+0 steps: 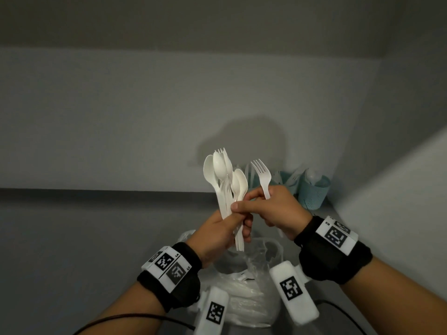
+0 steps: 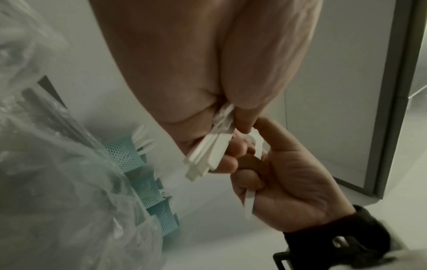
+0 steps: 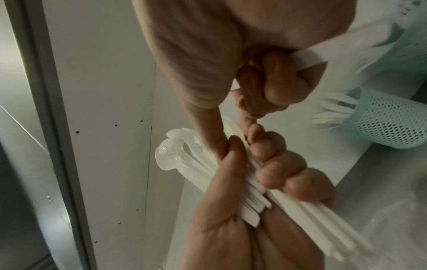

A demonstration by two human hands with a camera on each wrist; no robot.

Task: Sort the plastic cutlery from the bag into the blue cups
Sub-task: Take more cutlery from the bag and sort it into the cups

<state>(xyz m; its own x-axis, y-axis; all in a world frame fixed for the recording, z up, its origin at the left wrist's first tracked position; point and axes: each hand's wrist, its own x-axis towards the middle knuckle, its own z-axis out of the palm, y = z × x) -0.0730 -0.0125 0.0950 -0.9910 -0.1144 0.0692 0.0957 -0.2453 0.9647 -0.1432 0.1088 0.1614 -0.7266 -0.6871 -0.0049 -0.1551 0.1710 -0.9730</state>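
Gripping mixed bundle (image 1: 226, 187), left hand (image 1: 217, 228); right hand (image 1: 278, 209) pinches fork (image 1: 262, 177). Blue cups (image 1: 312, 189) at 2 o'clock, bag (image 1: 254, 281) at 6. Risk: loosened grip spills spoons onto desk (image 1: 72, 250).

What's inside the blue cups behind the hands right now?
White plastic cutlery already stands in the blue mesh cups; fork tines stick out of one. The right hand and raised fork cover the rest.

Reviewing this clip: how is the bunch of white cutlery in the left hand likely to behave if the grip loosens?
The bunch of cutlery looks smooth and thin, so pieces would probably slide apart. The left hand grips only the handles, which already splay unevenly; loose ones may drop toward the plastic bag. Likely light.
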